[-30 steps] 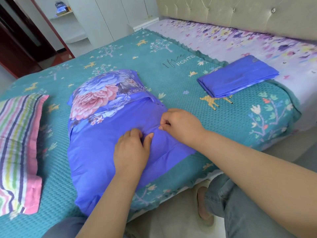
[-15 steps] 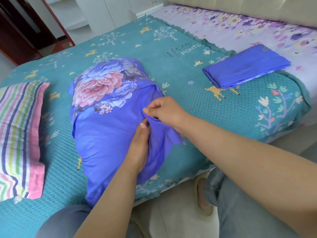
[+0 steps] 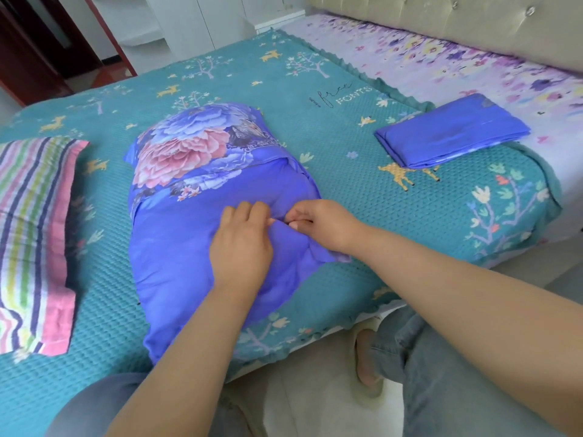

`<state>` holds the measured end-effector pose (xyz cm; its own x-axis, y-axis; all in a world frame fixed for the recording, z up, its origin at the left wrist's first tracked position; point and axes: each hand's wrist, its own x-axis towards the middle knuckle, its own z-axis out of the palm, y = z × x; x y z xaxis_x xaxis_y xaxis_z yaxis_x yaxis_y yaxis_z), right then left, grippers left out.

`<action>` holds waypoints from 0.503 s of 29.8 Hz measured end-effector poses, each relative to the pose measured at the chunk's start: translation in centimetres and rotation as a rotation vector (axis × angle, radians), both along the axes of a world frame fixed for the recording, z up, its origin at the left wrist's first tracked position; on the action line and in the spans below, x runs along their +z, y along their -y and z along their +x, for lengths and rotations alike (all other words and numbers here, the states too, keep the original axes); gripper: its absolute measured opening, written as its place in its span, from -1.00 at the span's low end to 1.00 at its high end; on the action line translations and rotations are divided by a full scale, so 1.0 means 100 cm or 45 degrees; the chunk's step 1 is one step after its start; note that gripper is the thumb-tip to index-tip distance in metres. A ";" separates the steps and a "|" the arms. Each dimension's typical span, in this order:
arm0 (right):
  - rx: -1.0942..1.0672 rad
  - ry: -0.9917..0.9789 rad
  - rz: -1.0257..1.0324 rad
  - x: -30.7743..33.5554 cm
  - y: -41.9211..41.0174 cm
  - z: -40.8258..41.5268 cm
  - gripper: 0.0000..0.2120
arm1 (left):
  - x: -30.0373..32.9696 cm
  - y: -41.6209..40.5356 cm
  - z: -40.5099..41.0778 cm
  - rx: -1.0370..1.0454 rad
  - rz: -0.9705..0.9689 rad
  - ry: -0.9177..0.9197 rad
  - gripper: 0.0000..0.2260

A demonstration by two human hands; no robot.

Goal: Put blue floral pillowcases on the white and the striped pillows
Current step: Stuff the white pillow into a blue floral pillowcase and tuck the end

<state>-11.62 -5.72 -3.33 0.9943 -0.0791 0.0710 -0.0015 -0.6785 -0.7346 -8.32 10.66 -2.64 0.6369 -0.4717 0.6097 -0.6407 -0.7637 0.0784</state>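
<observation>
Left arm: bare from the elbow down, no sleeve, no watch, no band in sight.
Left hand point(image 3: 241, 247): bare, no ring, no glove.
Right arm: bare forearm too, running in from the lower right, nothing worn at the wrist.
Right hand point(image 3: 325, 223): bare, short plain nails showing at the fingertips point(image 3: 295, 224), no jewellery.
Legs: faded grey-blue denim jeans point(image 3: 441, 373), cloth creased at the right knee; the left knee shows as a rounded grey-blue patch at the bottom edge.
Foot: there it is below the bed edge, one foot in a pale beige open slipper point(image 3: 367, 361), on the light floor.
</observation>
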 end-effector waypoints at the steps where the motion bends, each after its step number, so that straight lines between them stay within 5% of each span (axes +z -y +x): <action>1: 0.030 -0.034 0.051 0.000 0.001 -0.002 -0.81 | 0.003 -0.007 0.008 0.063 0.103 0.084 -0.96; 5: 0.114 -0.097 -0.307 -0.002 -0.007 -0.005 -0.66 | 0.001 -0.024 0.023 0.291 0.179 0.071 -0.90; 10: 0.218 -0.057 -0.813 -0.013 -0.018 -0.007 -0.31 | -0.002 -0.014 0.006 0.138 -0.493 -0.490 -0.90; 15: 0.424 0.335 -0.774 -0.006 -0.041 -0.001 -0.41 | -0.013 -0.035 0.013 0.024 -1.023 -1.002 -0.86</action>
<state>-11.72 -1.63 -3.93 0.9029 0.3531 0.2451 0.3997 -0.8994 -0.1770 -7.06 14.12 -3.89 0.9814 -0.1093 0.1577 -0.1849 -0.3183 0.9298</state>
